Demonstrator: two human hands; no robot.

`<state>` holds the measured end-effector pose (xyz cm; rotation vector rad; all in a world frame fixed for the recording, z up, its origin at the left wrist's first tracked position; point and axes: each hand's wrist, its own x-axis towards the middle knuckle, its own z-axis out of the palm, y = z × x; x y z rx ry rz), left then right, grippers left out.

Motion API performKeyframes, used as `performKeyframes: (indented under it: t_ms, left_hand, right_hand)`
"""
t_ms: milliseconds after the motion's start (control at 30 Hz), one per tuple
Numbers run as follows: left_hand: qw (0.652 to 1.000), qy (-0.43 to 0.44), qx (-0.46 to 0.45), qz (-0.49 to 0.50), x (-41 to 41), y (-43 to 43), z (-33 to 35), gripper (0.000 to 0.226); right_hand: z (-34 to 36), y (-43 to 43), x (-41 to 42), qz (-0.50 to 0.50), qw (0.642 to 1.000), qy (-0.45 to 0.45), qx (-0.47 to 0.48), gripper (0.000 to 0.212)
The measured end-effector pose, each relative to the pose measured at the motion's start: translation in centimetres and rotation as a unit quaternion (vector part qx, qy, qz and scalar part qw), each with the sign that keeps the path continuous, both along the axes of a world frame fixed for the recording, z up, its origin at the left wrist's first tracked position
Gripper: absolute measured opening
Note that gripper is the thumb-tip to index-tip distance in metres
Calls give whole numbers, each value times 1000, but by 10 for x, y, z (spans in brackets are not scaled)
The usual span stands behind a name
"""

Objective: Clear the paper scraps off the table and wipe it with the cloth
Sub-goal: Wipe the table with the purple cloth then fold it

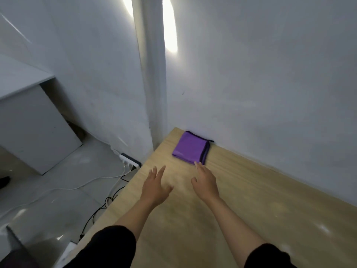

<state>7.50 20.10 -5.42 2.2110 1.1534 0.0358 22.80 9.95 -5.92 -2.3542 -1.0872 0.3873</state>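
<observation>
A folded purple cloth [190, 148] lies flat at the far corner of the light wooden table [241, 200], close to the white wall. My right hand [205, 182] stretches over the table with straight fingers, its fingertips at the cloth's near edge. My left hand [155, 187] hovers open over the table a little to the left, fingers spread, holding nothing. No paper scraps show on the visible tabletop. The picture is blurred by motion.
Left of the table the floor drops away, with a white power strip [129, 161] and several trailing cables [100, 207]. A white cabinet [32, 128] stands at the far left. White walls [270, 84] run along the table's far edge.
</observation>
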Motion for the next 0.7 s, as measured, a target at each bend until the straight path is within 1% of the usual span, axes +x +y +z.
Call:
performKeyframes:
  t_ms: [100, 200, 233, 300, 367, 400, 433, 467, 533, 600, 700]
  left_hand:
    - [999, 46, 11, -28, 14, 18, -12, 83]
    - [996, 79, 14, -48, 20, 29, -23, 85]
    - [994, 89, 11, -54, 21, 32, -26, 86]
    - [992, 108, -13, -68, 20, 37, -31, 87]
    - [989, 111, -38, -84, 17, 41, -34, 88]
    - [989, 105, -47, -90, 15, 43, -33, 87]
    - [990, 92, -52, -91, 13, 44, -33, 87]
    - [992, 77, -51, -87, 10, 45, -32, 85]
    - [996, 51, -35, -69, 0, 43, -32, 79]
    - [998, 38, -12, -45, -14, 34, -33, 73]
    - [1000, 11, -4, -1, -40, 20, -37, 57]
  right_hand:
    - [-14, 36, 27, 51, 997, -31, -41, 56]
    - [-26, 62, 40, 59, 995, -33, -80, 54]
    - [-30, 68, 42, 63, 994, -47, -79, 52]
    - [-38, 79, 48, 73, 990, -110, -41, 42]
    - [-34, 86, 57, 78, 985, -151, -19, 37]
    - [-26, 89, 61, 69, 985, -153, -25, 35]
    - [-17, 92, 64, 51, 989, -137, -26, 34]
    - [-8, 94, 65, 24, 992, -120, -12, 32]
    - [9, 94, 57, -19, 993, -109, 44, 29]
    - [22, 87, 36, -18, 989, -102, 109, 26]
    - [32, 69, -9, 21, 985, -86, 150, 31]
